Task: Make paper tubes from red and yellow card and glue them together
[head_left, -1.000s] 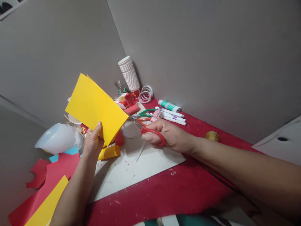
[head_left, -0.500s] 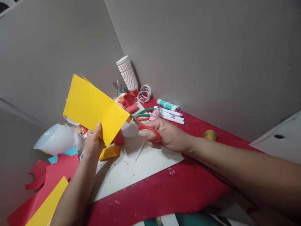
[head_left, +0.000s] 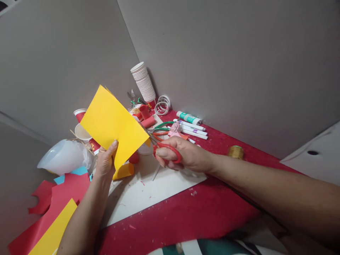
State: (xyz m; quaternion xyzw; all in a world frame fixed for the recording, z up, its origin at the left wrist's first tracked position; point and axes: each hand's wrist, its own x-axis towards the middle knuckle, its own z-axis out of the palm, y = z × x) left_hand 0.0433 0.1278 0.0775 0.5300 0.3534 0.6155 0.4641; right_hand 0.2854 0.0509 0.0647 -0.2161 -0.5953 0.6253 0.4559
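The left hand (head_left: 106, 161) pinches a yellow sheet (head_left: 114, 124), thumb on its face, above a white board (head_left: 143, 196) lying on the red surface (head_left: 170, 223). The right hand (head_left: 190, 154) grips the red handles of scissors (head_left: 160, 145), whose blades meet the sheet's edge. Near the surface's far corner stands a stack of white cups (head_left: 143, 82), a white coil (head_left: 162, 105) just beside it. Along the far edge lie a green-and-white tube (head_left: 189, 118) and white markers (head_left: 193, 131); farther right sits a small gold-coloured container (head_left: 236, 152).
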